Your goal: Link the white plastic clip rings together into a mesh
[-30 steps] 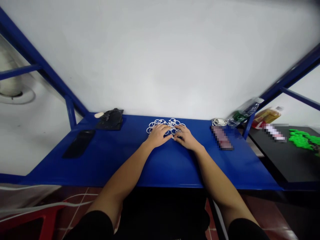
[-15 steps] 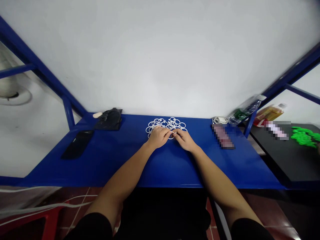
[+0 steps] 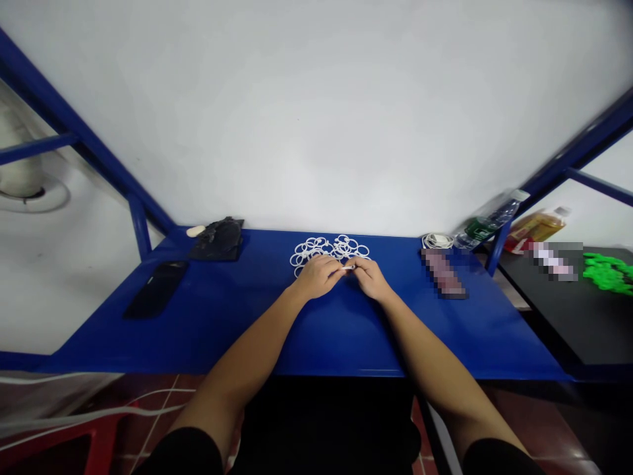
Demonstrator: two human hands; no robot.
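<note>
Thin white plastic rings (image 3: 362,251) with small knobs lie in a loose cluster on the blue tabletop (image 3: 316,343). At the cluster's near edge, my left hand (image 3: 316,277) is closed, thumb and fingers pinching a white ring (image 3: 348,268). The same ring is gripped from the other side by my right hand (image 3: 370,278), its fingers curled inward. Between the two hands only a short, edge-on stretch of this ring shows; my fingers hide the rest. Part of the cluster behind my left hand is covered too.
On the left are a dark phone-like slab (image 3: 155,289) and a black crumpled bag (image 3: 220,239). To the right lie a coiled white cable (image 3: 438,241), a blurred-out flat object (image 3: 445,272) and a plastic bottle (image 3: 489,221). Green pieces (image 3: 606,272) sit on the neighbouring black table (image 3: 558,310).
The ring between my hands has turned so its edge shows more plainly. My hands have shifted only slightly. The whole view has moved a little.
</note>
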